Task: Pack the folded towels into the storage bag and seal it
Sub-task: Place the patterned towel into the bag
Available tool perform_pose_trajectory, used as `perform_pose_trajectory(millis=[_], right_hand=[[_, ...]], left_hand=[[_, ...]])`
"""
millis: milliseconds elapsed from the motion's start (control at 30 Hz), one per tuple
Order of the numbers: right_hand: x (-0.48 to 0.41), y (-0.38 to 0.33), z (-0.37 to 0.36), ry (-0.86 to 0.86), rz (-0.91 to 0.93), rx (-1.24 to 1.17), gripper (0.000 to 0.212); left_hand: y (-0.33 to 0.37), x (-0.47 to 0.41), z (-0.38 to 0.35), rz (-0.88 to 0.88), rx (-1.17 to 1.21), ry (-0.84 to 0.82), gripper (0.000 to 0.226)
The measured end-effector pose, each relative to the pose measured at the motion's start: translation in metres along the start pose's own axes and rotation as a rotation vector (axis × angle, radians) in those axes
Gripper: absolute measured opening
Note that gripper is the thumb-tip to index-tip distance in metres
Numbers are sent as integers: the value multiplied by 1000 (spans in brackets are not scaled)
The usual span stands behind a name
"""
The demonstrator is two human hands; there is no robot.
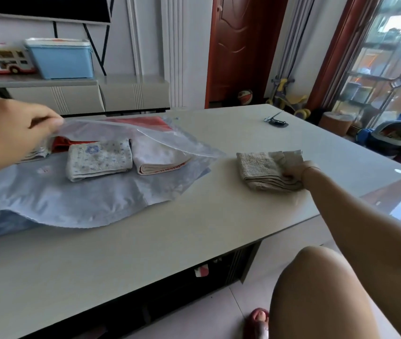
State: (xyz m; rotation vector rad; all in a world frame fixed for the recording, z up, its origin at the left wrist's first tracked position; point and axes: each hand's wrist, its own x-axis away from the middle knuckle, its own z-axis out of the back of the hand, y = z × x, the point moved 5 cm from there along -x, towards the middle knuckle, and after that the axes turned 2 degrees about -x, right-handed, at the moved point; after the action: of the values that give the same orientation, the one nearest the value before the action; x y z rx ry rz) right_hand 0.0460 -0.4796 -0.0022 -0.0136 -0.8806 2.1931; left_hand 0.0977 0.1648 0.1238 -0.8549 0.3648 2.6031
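Observation:
A clear plastic storage bag (77, 204) lies open on the table (145, 253). My left hand (11, 133) pinches the bag's upper flap and holds it lifted. Inside the mouth lie a folded white towel with blue flowers (99, 160), a folded white towel with a red edge (160, 157) and a red towel (65, 143) behind them. To the right of the bag, a folded beige towel (260, 170) rests on the table, and my right hand (297, 172) grips its right side.
A small dark tool (276, 121) lies near the table's far edge. A blue box (62, 59) and a toy bus (6, 59) stand on the cabinet behind. My knee (317, 289) is at the table's near right corner.

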Motion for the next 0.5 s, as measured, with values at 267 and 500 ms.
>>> perform_pose_trajectory(millis=[267, 500], right_hand=[[54, 1, -26, -307, 1, -831, 11], [137, -13, -39, -670, 31, -1102, 33]], left_hand=[[57, 3, 31, 42, -61, -9, 51], [92, 9, 45, 35, -103, -2, 46]])
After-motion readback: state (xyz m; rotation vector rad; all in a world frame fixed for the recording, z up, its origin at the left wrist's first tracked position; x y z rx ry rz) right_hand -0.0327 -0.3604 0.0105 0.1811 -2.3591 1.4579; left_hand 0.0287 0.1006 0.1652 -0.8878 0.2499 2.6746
